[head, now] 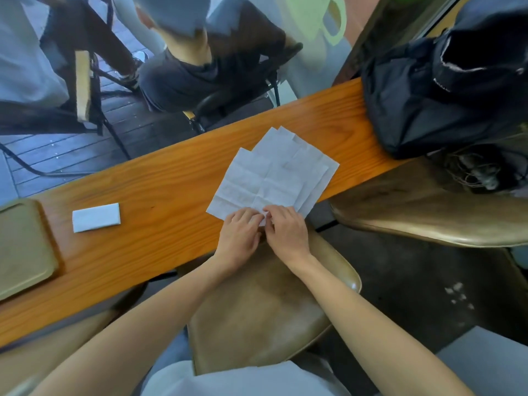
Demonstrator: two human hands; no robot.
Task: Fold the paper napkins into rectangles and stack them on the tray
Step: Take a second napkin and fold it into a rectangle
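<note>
A loose pile of unfolded white paper napkins [271,170] lies fanned out on the orange wooden table [171,181], creased into squares. My left hand [240,235] and my right hand [285,231] meet at the pile's near corner, and both pinch the corner of the top napkin at the table's front edge. One napkin folded into a rectangle [96,217] lies flat on the table to the left. At the far left sits the olive tray [20,247], with nothing on the part in view.
A black bag [434,98] takes up the table's right end. A brown chair seat [265,304] is under my arms and another [428,212] stands to the right. A seated person [200,58] and chairs are beyond the table's far edge.
</note>
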